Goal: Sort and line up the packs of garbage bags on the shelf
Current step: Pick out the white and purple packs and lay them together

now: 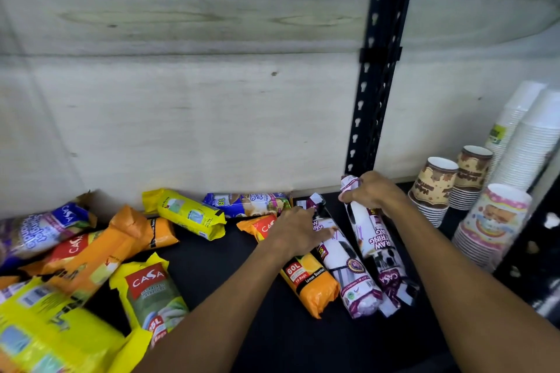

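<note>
Right hand (371,191) grips the top of a white-and-purple pack (362,221) at centre right; left hand (295,228) rests on its twin (345,257), beside an orange pack (309,278). Yellow and orange packs (91,257) crowd lower left, paper cups (436,185) far right.

One head-worn wide-angle camera looks forward and down, close over the dark shelf (230,266) toward its pale back wall (181,100).

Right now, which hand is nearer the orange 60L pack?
Left. The left hand rests on the white-purple pack directly beside the orange 60L pack, overlapping its far end. The right hand grips the top of another white pack, farther right.
</note>
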`<state>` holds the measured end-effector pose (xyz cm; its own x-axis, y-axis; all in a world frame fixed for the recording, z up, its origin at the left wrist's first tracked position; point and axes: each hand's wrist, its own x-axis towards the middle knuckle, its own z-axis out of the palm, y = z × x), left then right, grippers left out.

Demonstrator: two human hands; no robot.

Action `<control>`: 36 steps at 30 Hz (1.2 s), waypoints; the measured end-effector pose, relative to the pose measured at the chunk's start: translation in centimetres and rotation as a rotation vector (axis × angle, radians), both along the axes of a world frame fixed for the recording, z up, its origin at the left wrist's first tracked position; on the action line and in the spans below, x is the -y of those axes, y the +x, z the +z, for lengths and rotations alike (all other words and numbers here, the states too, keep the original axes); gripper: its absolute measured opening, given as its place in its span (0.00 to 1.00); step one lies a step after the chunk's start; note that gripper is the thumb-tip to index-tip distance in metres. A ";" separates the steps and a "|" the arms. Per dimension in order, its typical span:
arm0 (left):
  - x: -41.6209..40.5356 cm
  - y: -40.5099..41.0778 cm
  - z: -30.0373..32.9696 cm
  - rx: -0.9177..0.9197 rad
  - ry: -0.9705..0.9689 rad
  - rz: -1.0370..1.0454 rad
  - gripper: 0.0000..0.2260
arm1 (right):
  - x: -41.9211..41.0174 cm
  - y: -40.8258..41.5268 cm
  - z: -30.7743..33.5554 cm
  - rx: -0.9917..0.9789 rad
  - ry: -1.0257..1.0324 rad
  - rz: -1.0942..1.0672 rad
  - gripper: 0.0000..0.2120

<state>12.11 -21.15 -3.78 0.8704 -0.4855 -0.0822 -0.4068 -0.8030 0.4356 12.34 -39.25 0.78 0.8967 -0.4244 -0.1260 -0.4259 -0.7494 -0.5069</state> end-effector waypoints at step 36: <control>-0.6 0.0 -1.0 -0.034 -0.070 0.063 0.36 | 0.3 -7.6 1.6 -0.505 0.302 -0.005 0.17</control>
<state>12.13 -20.57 -4.74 0.8965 -0.4357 -0.0800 -0.3407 -0.7936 0.5041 4.73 -39.58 2.41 0.6923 -0.3072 -0.6530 -0.6731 -0.6010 -0.4310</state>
